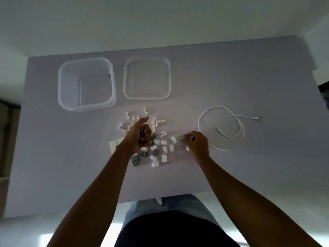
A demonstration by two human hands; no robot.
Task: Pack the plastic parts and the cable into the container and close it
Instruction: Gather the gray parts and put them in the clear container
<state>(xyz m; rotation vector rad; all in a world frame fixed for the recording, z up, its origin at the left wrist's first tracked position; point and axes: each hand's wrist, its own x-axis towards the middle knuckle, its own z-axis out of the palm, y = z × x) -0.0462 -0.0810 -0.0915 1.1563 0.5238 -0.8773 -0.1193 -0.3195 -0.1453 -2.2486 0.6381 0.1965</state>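
A: Head view, and we're in the gathering step. The left hand (140, 138) is curled round a few grey parts, up over the heap of parts (156, 148) mid-worktop (53, 175)

B: And the right hand (196, 143)?

A: Down on the worktop at the heap's right edge, fingertips pinching one small part. The two hands sit apart

B: Where's everything going?

A: The container (86, 84) stands open at far left, nothing in it that I can see. Its lid (147, 78) lies flat just beside it. The cable (222, 129) is loosely looped to the right, untouched

B: Next?

A: I'd say carry those handfuls up to the container and drop them in, then come back for more
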